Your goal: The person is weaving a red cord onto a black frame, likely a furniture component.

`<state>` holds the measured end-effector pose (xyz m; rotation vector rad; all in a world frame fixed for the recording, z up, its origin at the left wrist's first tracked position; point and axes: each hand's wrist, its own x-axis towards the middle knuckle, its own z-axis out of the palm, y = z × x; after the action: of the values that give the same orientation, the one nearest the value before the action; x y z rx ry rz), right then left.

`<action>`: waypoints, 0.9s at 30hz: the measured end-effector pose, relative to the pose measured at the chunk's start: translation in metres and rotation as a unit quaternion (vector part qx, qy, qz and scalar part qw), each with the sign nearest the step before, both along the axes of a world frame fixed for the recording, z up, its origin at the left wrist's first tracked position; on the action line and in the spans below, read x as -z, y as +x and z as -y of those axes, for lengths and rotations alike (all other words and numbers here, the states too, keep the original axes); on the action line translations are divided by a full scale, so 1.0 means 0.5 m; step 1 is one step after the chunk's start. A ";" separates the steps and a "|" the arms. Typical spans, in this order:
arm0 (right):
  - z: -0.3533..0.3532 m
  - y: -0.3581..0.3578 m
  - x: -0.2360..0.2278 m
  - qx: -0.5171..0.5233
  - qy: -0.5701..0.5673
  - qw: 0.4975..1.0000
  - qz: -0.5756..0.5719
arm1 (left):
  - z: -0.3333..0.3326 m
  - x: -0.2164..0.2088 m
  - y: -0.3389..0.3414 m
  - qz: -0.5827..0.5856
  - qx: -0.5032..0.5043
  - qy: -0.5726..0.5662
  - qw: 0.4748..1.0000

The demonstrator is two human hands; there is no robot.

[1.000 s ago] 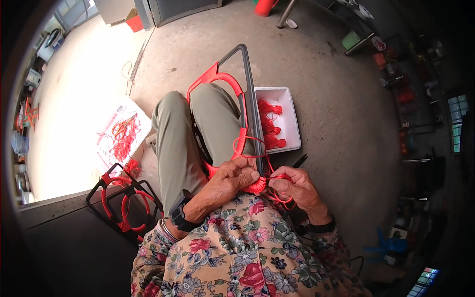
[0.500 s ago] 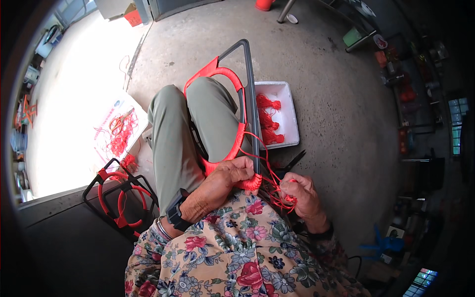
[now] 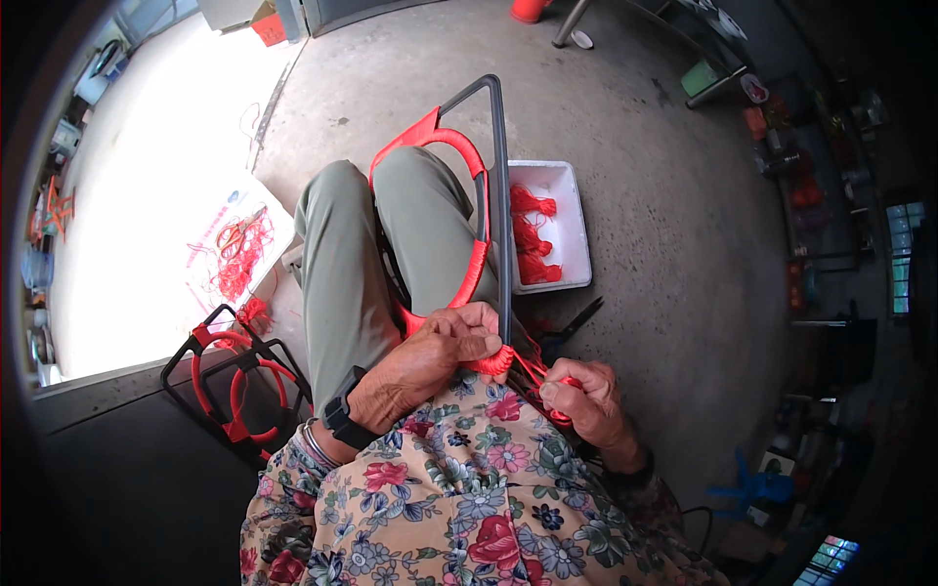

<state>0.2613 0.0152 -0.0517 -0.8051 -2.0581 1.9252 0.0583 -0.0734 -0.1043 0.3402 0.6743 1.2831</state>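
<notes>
A dark grey frame (image 3: 504,225) with a curved inner part wrapped in red cord lies across my lap, its far end past my right knee. My left hand (image 3: 440,344) is closed on the frame's near corner, thumb and fingers pinching beside the tightly wound red wrapping (image 3: 495,361). Just to the right, my right hand (image 3: 584,396) is closed around a small bundle of red cord (image 3: 560,417). Strands of it run taut from the wound corner to that hand. Its fingertips partly hide the bundle.
Right of my knees sits a white foam box (image 3: 578,230) with red cord bundles. Black scissors (image 3: 583,317) lie near it. At left, a white board (image 3: 277,207) carries tangled red cord and orange-handled scissors (image 3: 234,234). Similar red-wrapped frames (image 3: 234,386) rest by my left thigh.
The loose strands that looped beside the frame are now drawn in and tighter. My right hand has turned slightly and lowered a little. My left hand keeps its hold on the corner.
</notes>
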 end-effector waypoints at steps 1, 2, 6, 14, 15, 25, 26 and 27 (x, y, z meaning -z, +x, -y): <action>-0.004 0.003 0.006 0.000 0.001 1.000 0.002 | 0.000 -0.001 0.000 -0.011 -0.007 0.008 1.000; -0.013 0.008 0.010 0.050 -0.050 0.997 0.020 | 0.000 -0.002 0.001 -0.010 -0.007 0.009 1.000; -0.119 0.019 0.052 0.184 -0.002 0.973 0.139 | 0.003 0.004 0.008 0.003 -0.022 -0.006 1.000; -0.154 -0.159 -0.069 0.065 0.298 0.951 0.042 | 0.008 -0.033 -0.004 -0.176 -0.187 -0.015 0.966; -0.141 -0.186 -0.074 0.017 0.329 0.944 0.018 | 0.006 -0.040 -0.011 -0.223 -0.240 0.002 0.945; -0.097 -0.249 -0.024 -0.069 0.502 0.854 -0.117 | -0.032 -0.086 -0.045 -0.252 -0.251 -0.034 0.934; -0.097 -0.246 -0.017 -0.077 0.518 0.844 -0.117 | -0.038 -0.090 -0.043 -0.251 -0.265 -0.041 0.930; -0.099 -0.245 -0.009 -0.075 0.517 0.844 -0.118 | -0.040 -0.084 -0.049 -0.253 -0.264 -0.042 0.930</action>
<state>0.1387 0.0646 -0.0471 -0.1259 -2.5300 0.6228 0.0340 -0.0534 -0.0623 0.4433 1.3208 1.6876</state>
